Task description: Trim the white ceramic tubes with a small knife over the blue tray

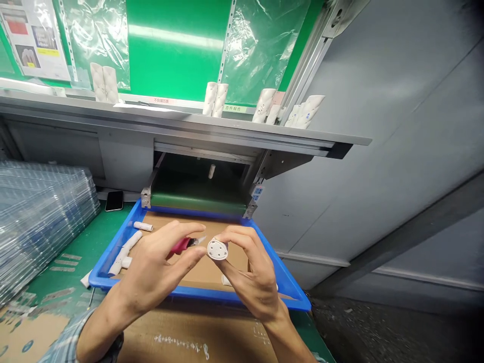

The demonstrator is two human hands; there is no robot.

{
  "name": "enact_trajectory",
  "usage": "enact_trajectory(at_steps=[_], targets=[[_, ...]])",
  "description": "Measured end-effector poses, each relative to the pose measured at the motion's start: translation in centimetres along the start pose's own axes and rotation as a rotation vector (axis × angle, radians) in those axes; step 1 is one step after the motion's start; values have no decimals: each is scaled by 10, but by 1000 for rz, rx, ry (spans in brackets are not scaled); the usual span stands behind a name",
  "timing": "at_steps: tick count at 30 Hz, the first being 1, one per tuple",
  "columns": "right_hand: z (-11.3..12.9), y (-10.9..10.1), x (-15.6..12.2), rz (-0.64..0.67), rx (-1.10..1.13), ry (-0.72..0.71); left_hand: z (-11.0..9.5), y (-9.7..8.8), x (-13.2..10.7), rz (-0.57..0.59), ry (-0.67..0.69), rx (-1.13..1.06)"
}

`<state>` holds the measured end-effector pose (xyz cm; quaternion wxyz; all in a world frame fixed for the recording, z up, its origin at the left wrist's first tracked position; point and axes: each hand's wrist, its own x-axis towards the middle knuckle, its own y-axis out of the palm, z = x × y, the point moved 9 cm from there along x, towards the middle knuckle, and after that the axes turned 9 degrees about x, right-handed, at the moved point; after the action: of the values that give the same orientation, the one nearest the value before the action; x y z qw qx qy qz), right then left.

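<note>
Our right hand [251, 269] pinches the tube [218, 249] above the tray [212, 294]. Our left hand [157, 262], thumb and forefinger spread, holds the knife [182, 245] just beside it. Other tubes [130, 244] lie at the tray's left.

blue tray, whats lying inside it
Brown cardboard lines the blue tray; white tubes lie at left, a white piece beside the right hand. That and the left hand hide whatever is behind them; the cardboard hides the bottom.

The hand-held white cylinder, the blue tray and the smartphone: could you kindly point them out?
White cylinder [218, 250], head view: on its holed end face.
Blue tray [200, 293], head view: on its near wall.
Smartphone [114, 201], head view: on its dark screen.
</note>
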<state>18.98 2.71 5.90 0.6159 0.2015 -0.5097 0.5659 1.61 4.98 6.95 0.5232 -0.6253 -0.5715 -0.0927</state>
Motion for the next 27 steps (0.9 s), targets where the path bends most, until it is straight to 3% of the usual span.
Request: enact_trajectory(at_steps=[4, 9, 14, 17, 20, 23, 27], targets=[[-8, 6, -11, -28, 153, 63, -6, 15, 2, 126, 1, -208], [-19, 18, -12, 58, 361, 165, -11, 14, -2, 90, 124, -174], [-50, 30, -10, 93, 840, 586, -23, 23, -13, 59, 324, 174], [-55, 40, -14, 171, 948, 725, -27, 29, -16, 129, 357, 101], [-55, 35, -12, 112, 890, 648, -8, 16, -11, 70, 149, -71], [-50, 31, -10, 61, 769, 536, 14, 5, -8, 55, -82, -63], [-41, 24, -7, 19, 522, 391, 12, 6, -6, 160, -67, 69]])
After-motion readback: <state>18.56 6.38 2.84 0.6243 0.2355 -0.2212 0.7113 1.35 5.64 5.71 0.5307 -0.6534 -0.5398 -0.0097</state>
